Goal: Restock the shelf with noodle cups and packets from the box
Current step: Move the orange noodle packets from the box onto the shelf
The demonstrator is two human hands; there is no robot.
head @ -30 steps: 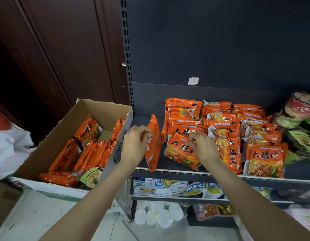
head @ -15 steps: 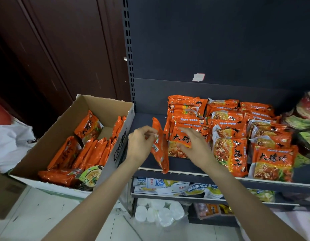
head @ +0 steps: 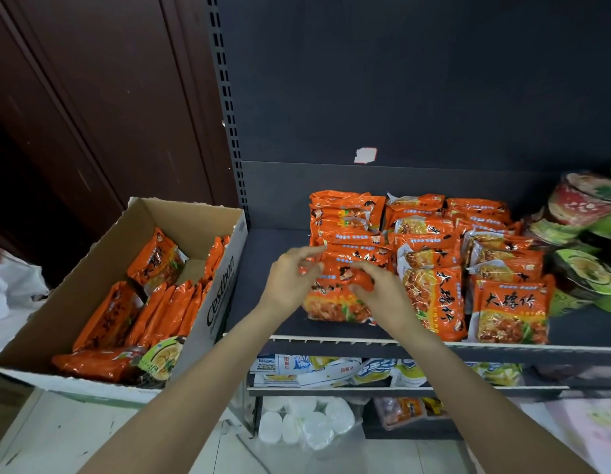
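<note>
The noodle packets [head: 437,295] were bright orange with black characters (yellow noodle photos below); the noodle cups [head: 584,271] green and red, the box [head: 102,261] plain brown, the shelf [head: 263,265] dark grey.

1. A dark brown panelled wooden wall [head: 92,97] fills the upper left of the frame.
2. A dark grey back panel [head: 417,80] covers the upper right; a slotted metal upright [head: 225,107] runs down its left edge.
3. A torn white sticker scrap [head: 365,155] clings to the panel, right of centre.
4. A white plastic bag [head: 13,289] lies crumpled at the left edge.
5. White and blue-yellow packets [head: 331,369] lie flat on a lower tier, bottom centre.
6. A wrapped bundle of white cups [head: 304,422] sits below them, near the pale tiled floor [head: 58,439].
</note>
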